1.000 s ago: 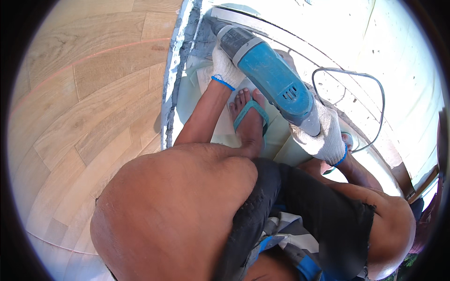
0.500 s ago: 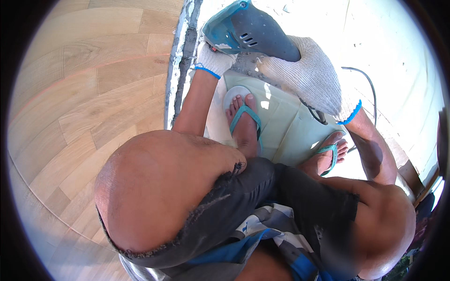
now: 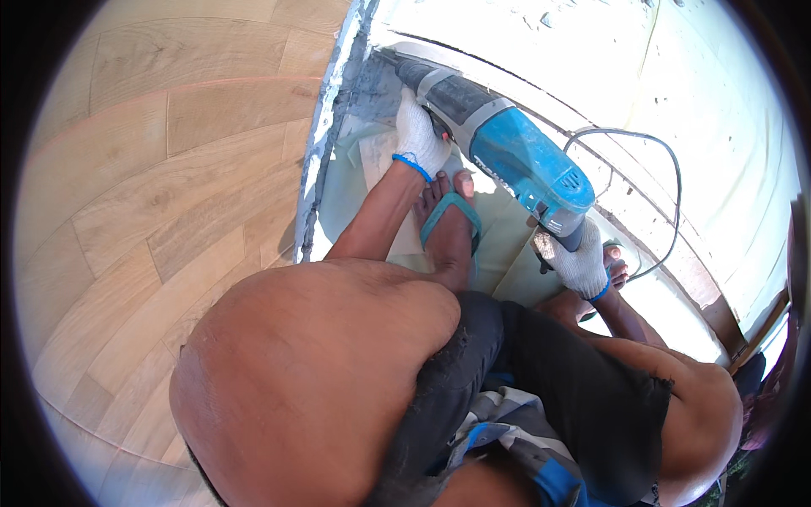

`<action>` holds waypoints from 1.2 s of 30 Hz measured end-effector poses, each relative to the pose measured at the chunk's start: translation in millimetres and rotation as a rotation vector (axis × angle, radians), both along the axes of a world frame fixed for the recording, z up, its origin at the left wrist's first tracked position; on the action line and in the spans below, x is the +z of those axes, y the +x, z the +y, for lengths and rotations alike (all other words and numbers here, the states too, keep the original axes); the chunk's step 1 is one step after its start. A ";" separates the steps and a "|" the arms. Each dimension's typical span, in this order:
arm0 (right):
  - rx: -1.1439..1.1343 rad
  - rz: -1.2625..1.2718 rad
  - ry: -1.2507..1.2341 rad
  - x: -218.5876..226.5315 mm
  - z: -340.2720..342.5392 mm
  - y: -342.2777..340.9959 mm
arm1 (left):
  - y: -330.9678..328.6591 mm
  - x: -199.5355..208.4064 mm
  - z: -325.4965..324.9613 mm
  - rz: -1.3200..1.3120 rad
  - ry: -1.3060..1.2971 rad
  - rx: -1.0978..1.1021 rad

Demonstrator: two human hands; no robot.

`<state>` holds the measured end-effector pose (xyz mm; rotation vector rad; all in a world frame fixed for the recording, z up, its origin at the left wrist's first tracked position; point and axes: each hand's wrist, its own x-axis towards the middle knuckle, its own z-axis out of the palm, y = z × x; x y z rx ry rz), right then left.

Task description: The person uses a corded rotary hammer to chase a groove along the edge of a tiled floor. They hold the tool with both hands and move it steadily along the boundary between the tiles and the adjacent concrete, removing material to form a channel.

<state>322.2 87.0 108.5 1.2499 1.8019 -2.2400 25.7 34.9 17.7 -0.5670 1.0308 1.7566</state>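
"At the rear handle (image 3: 573, 234), the right hand (image 3: 578, 260) wraps the power drill (image 3: 525, 154); the left hand (image 3: 421, 137) grips its front!"
"And it's tipped lower from that steep stance: its bit (image 3: 386, 55) points into the grey corner (image 3: 365, 89), apparently lined up."

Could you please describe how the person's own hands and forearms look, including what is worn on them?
The left hand and the right hand each wear a whitish knitted glove with a bright blue edge at the wrist. The forearms show no sleeves.
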 end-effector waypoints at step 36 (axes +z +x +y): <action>-0.056 -0.013 -0.042 -8.4 18.3 -7.2 | -2.3 -8.3 10.5 0.028 -0.099 0.024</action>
